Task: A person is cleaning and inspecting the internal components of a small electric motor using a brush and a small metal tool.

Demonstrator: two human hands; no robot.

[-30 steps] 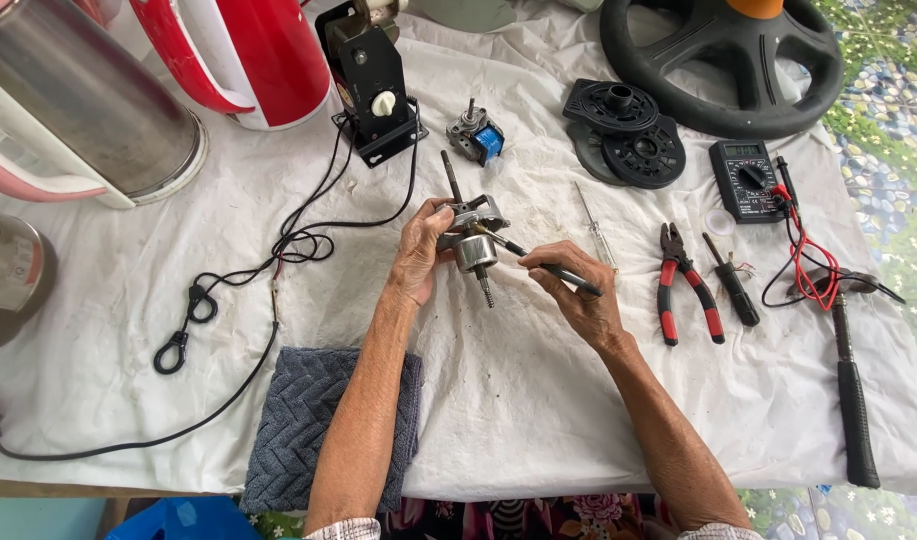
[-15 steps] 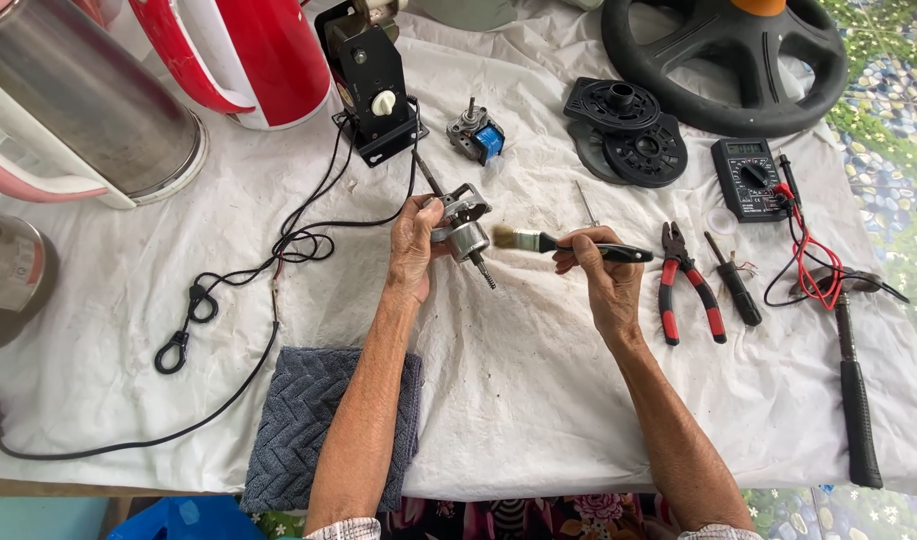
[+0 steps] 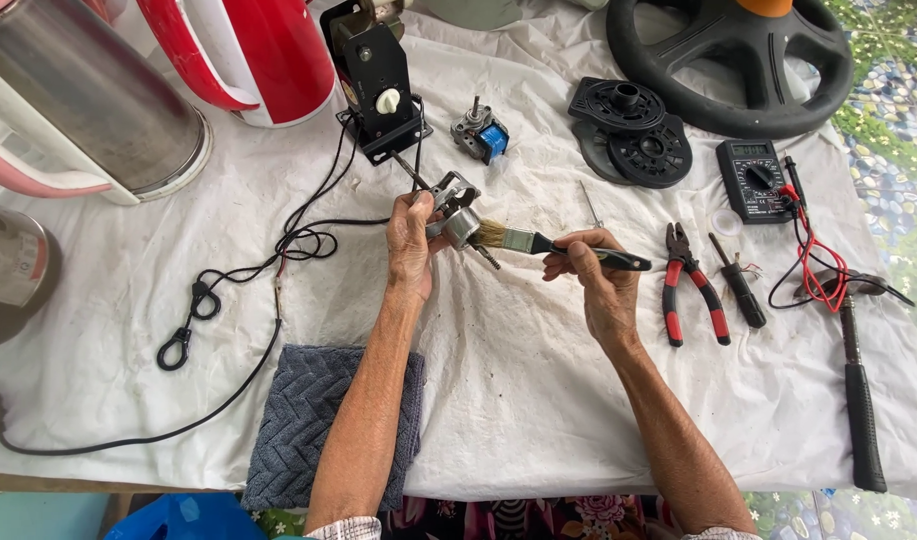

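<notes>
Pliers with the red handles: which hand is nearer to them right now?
Right. The right hand, holding the brush, sits just left of the pliers. The left hand holds the motor part farther left, beyond the right hand.

- My left hand (image 3: 411, 240) is raised over the work surface, fingers curled shut around a small part, thumb side toward the right hand.
- My left forearm runs nearly straight up from the bottom edge, bare, wrist unbent.
- My right hand (image 3: 591, 275) sits just beside the left, fingers pinched closed on a slim handle, knuckles up.
- My right forearm comes in at a slant from the lower right, wrist slightly bent inward.
</notes>
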